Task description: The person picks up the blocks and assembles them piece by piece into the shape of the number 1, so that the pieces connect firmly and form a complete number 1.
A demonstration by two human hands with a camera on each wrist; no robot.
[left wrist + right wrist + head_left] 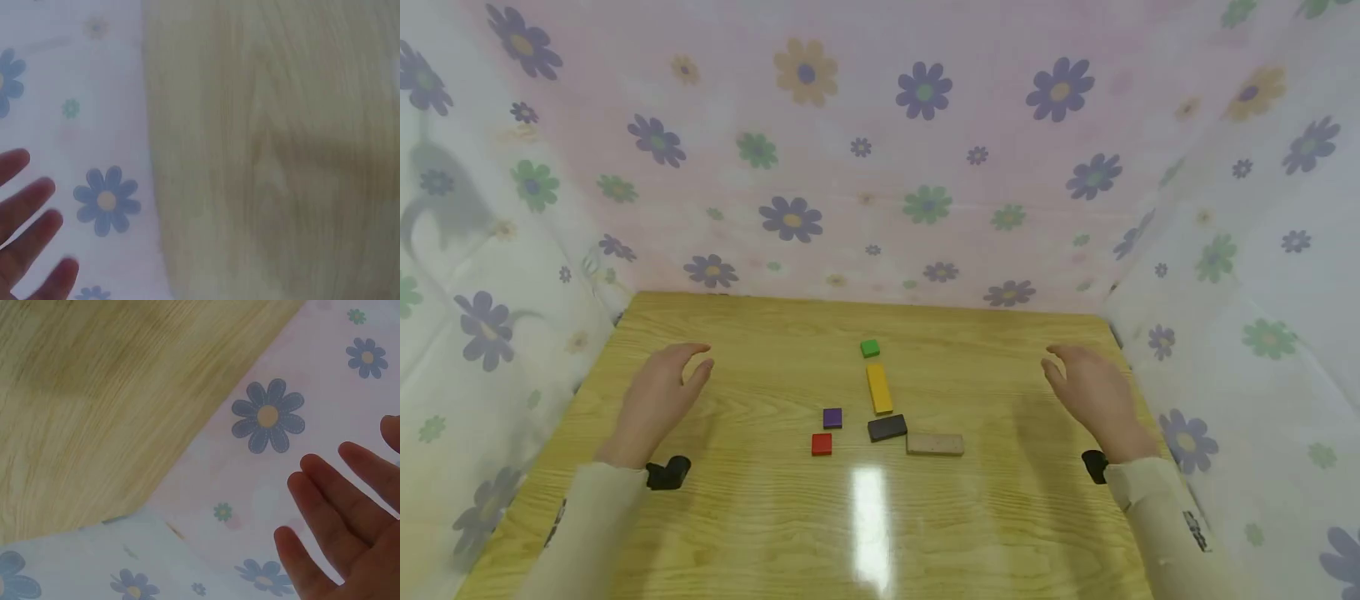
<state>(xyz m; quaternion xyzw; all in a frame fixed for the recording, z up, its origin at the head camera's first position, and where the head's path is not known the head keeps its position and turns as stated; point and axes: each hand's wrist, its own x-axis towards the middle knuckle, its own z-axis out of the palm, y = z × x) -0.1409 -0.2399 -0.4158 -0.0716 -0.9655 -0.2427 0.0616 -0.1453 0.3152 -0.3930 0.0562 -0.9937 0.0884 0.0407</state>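
Several small blocks lie on the table in the head view: a green block (870, 348), a long yellow block (879, 389), a purple block (832, 418), a red block (822, 444), a black block (887, 428) and a long beige block (935, 444). The black block's right end is close to the beige one; whether they touch I cannot tell. My left hand (661, 396) is held above the table's left side, fingers relaxed, holding nothing. Over the right side hovers my right hand (1092, 396), likewise without anything in it. Both wrist views show spread fingers away from the blocks.
The wood-grain table (760, 517) reflects a bright light streak near its front. Flower-patterned cloth (865, 108) rises behind it and along both sides, close to each hand. Black wrist straps (668, 473) show at the sleeve cuffs.
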